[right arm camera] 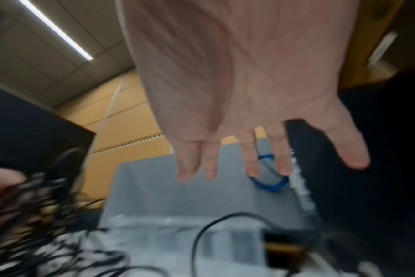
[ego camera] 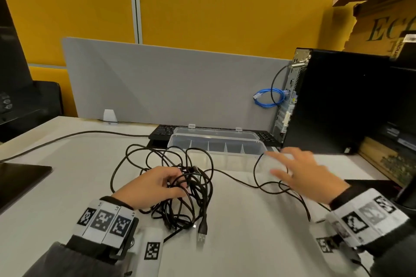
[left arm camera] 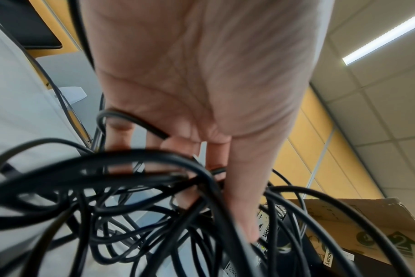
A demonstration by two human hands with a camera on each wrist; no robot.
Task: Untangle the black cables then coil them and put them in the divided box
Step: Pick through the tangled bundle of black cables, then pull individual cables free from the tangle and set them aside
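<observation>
A tangle of black cables [ego camera: 191,195] lies on the white desk, with a USB plug [ego camera: 202,235] at its near edge. My left hand [ego camera: 162,183] grips the tangle, fingers curled through its loops; the left wrist view shows the cables [left arm camera: 154,196] wound around the fingers [left arm camera: 242,206]. One strand [ego camera: 258,184] runs right in a loop under my right hand [ego camera: 292,171], which hovers with fingers spread and holds nothing; its fingers [right arm camera: 251,161] are straight in the right wrist view. The clear divided box [ego camera: 216,144] stands open behind the tangle, its compartments empty.
A black keyboard [ego camera: 162,134] lies behind the box, against a grey divider [ego camera: 168,83]. A black computer tower [ego camera: 333,101] with a blue cable [ego camera: 267,98] stands at the right. A dark device [ego camera: 20,175] lies at the left edge, and a cardboard box [ego camera: 382,18] behind the tower.
</observation>
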